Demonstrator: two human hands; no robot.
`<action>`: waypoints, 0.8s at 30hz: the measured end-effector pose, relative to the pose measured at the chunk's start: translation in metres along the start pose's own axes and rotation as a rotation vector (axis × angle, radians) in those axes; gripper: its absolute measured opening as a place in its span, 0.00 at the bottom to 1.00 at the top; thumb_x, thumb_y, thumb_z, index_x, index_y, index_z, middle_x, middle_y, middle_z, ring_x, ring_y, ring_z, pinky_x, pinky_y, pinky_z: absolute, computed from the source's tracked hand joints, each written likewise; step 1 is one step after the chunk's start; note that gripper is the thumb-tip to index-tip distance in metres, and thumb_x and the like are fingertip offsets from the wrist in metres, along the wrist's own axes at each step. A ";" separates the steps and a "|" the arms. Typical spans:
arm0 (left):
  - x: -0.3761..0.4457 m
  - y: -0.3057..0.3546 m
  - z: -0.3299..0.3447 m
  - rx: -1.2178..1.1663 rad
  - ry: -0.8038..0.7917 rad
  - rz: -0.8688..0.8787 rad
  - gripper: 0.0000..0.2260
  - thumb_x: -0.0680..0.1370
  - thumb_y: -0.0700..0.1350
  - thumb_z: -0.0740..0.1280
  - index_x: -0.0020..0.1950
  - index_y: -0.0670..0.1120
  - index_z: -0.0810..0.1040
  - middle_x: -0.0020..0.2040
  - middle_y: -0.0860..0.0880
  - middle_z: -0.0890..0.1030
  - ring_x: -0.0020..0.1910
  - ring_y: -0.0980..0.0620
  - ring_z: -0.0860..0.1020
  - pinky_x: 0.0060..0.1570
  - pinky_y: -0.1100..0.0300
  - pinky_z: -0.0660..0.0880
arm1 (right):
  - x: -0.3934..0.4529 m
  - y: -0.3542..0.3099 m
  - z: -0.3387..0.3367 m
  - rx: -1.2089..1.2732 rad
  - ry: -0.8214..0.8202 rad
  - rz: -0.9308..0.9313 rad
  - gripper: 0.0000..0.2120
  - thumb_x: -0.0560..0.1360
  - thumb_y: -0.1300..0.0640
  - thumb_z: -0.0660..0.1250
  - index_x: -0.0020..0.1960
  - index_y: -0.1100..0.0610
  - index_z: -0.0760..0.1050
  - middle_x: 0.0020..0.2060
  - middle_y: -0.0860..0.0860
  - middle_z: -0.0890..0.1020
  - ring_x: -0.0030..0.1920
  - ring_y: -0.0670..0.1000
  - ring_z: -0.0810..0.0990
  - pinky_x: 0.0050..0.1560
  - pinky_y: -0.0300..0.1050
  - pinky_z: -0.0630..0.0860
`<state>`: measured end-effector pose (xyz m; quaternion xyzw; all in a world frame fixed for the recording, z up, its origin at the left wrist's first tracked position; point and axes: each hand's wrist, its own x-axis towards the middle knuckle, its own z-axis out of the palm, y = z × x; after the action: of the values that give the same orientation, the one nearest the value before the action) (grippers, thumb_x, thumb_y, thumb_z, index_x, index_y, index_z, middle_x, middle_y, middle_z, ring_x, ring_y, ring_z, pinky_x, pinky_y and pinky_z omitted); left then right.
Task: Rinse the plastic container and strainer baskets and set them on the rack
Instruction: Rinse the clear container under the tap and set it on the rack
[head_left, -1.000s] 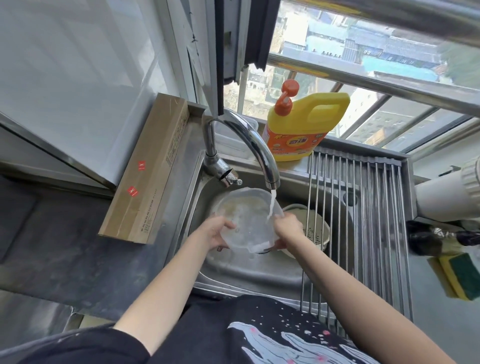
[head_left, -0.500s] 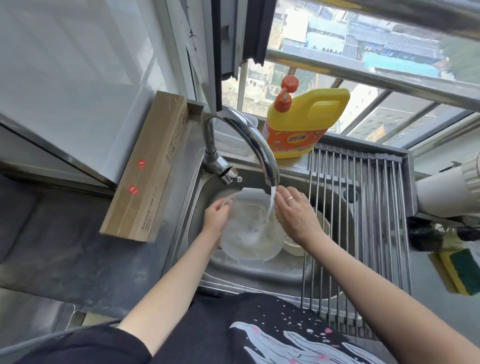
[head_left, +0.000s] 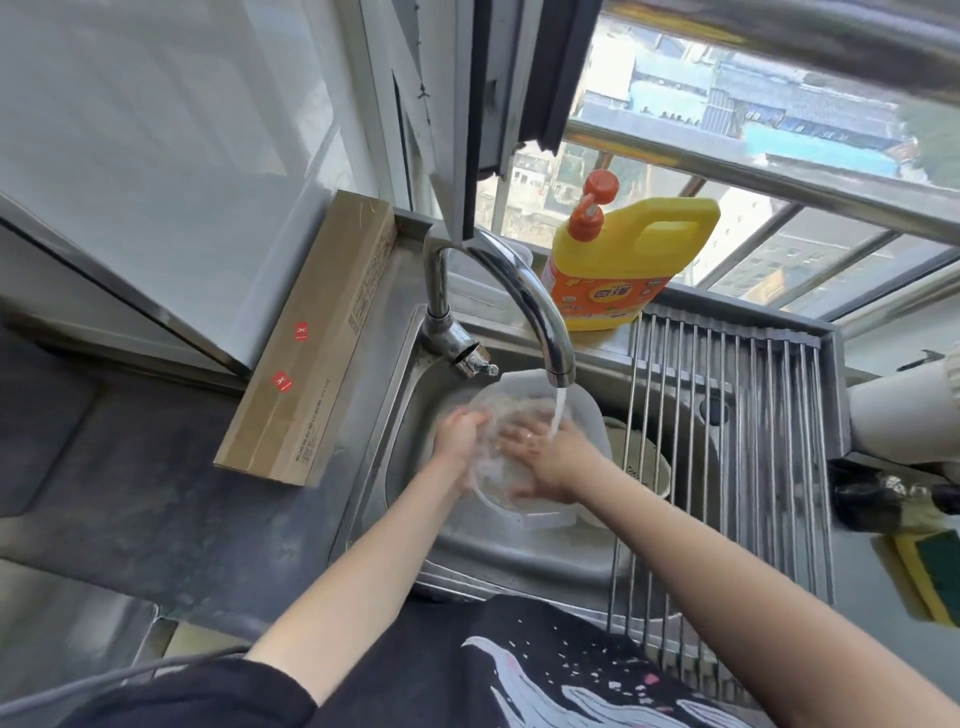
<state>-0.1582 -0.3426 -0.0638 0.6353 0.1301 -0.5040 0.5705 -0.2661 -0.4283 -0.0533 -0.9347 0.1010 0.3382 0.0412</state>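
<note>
Black short-sleeved top (head_left: 519, 680) with white-and-pink print at 5 o'clock, bare forearms, thin ring on right hand (head_left: 550, 457).

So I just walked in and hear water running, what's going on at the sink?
A person is rinsing a clear plastic container under the running tap. The left hand holds its rim while the right hand rubs inside. A strainer basket waits in the sink, under the bare rack.

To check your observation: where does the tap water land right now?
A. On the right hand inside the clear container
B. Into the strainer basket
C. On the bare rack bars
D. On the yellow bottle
A: the stream falls from the faucet onto the right hand inside the plastic container.
</note>
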 end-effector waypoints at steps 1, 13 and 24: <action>0.000 0.001 0.001 -0.007 -0.018 0.004 0.08 0.76 0.34 0.63 0.54 0.38 0.78 0.44 0.41 0.80 0.42 0.44 0.78 0.47 0.53 0.76 | -0.001 0.002 0.000 0.025 0.016 0.083 0.33 0.78 0.38 0.52 0.78 0.49 0.49 0.77 0.50 0.54 0.77 0.54 0.50 0.74 0.58 0.41; 0.012 -0.013 -0.016 0.500 0.106 0.003 0.15 0.73 0.31 0.61 0.56 0.40 0.79 0.45 0.45 0.80 0.48 0.42 0.80 0.47 0.54 0.79 | -0.013 0.006 -0.025 0.392 0.249 0.207 0.09 0.79 0.58 0.55 0.54 0.59 0.72 0.46 0.55 0.75 0.48 0.58 0.76 0.41 0.46 0.67; 0.013 0.004 -0.018 0.520 -0.025 -0.278 0.14 0.80 0.44 0.61 0.64 0.38 0.73 0.56 0.40 0.80 0.54 0.40 0.80 0.33 0.51 0.80 | -0.041 0.012 -0.064 0.326 0.360 -0.051 0.28 0.79 0.41 0.54 0.34 0.59 0.79 0.31 0.52 0.82 0.34 0.53 0.78 0.46 0.40 0.59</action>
<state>-0.1402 -0.3340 -0.0749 0.7301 0.0752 -0.6014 0.3156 -0.2593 -0.4432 0.0219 -0.9632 0.1365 0.1443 0.1812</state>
